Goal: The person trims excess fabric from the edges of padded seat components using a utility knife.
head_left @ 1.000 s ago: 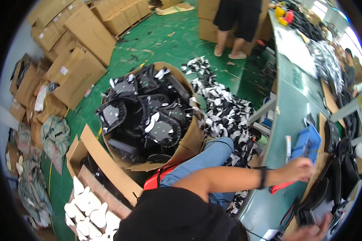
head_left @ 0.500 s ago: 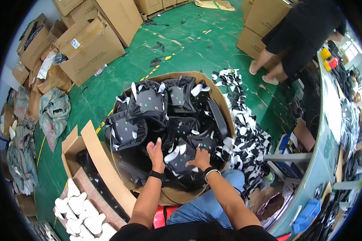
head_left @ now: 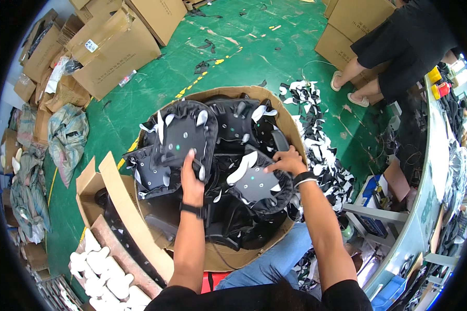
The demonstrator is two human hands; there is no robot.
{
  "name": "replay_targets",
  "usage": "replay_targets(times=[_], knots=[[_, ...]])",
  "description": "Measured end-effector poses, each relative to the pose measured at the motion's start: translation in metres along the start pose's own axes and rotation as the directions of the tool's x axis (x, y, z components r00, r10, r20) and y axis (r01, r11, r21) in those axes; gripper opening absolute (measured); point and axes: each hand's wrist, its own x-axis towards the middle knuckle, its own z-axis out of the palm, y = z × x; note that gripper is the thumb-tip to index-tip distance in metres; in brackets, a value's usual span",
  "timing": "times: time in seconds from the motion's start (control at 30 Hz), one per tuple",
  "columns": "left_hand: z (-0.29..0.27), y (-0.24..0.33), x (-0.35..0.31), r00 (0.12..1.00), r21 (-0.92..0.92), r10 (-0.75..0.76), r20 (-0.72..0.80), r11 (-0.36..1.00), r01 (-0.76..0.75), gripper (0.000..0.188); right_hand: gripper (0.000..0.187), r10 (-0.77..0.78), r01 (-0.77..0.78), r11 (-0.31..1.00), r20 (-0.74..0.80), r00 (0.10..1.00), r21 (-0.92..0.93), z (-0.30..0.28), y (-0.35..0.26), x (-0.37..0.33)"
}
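Observation:
A large round cardboard bin [head_left: 294, 120] in front of me holds several black fabric-covered pads, many turned with their flat backs up. These backs have small metal and green holes and white cloth tabs. My left hand [head_left: 193, 187] grips the lower edge of one big pad [head_left: 184, 136], its thumb on the back and the other fingers mostly hidden. At the right of the bin, my right hand [head_left: 289, 163] is closed on the upper right rim of a smaller pad [head_left: 254, 181], which lies tilted over others.
A long open carton [head_left: 129, 217] stands against the bin's left side, beside a stack of cream-coloured shaped pieces [head_left: 106, 272]. Black and white scraps [head_left: 316, 142] are heaped right of the bin. A bench [head_left: 417, 192] runs along the right, and a person [head_left: 399, 46] stands beyond.
My hands have moved apart and forward. The left has taken hold of the big pad; the right has taken the smaller pad, which now shows nearer and turned. The other person shifted slightly right in view.

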Motion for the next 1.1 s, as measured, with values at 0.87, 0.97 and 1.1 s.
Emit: replay_targets(times=[0.87, 0.97, 1.1], knots=[[-0.090, -0.012, -0.208, 0.988, 0.398, -0.152, 0.037, 0.909, 0.125, 0.049, 0.056, -0.467, 0.530, 0.839, -0.661, 0.587, -0.121, 0.033, -0.033, -0.229], [-0.087, 0.023, -0.219, 0.970, 0.253, -0.080, 0.228, 0.967, 0.021, 0.042, 0.055, -0.518, 0.665, 0.734, -0.745, 0.420, -0.136, -0.005, -0.056, -0.305], [-0.051, 0.034, -0.192, 0.781, 0.433, 0.096, 0.617, 0.787, -0.439, 0.050, 0.052, -0.351, 0.603, 0.785, -0.904, 0.242, -0.143, -0.033, -0.037, -0.452]])
